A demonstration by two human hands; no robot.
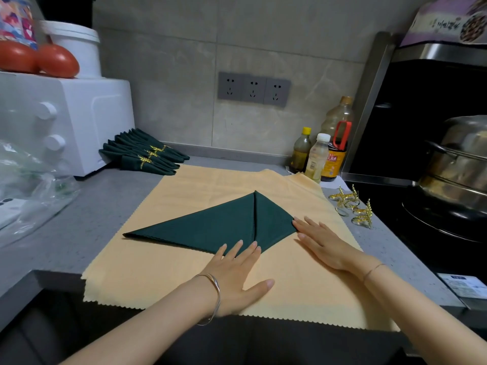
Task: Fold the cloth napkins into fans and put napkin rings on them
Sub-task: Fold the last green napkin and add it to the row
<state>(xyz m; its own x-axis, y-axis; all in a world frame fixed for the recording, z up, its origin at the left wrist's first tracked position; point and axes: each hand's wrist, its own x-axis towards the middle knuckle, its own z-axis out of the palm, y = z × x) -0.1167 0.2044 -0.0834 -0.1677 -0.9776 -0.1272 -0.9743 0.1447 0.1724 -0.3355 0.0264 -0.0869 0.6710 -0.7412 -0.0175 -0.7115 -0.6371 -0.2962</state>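
Note:
A dark green napkin [210, 225] lies flat on a pale orange cloth [163, 267], folded into a long triangle with its right point folded over along an upright crease. My left hand [237, 270] lies flat with straight fingers, its fingertips on the napkin's near corner. My right hand [324, 241] lies flat too, fingertips touching the napkin's right corner. Several gold napkin rings [351, 209] lie on the counter to the right of the cloth. A pile of finished green napkins with gold rings [143, 155] sits at the back left.
A white oven [63, 119] stands at the left with tomatoes and a bucket on top, plastic bags [29, 185] before it. Three bottles [320, 156] stand at the back right. A black hob with a steel pot [458, 164] fills the right side.

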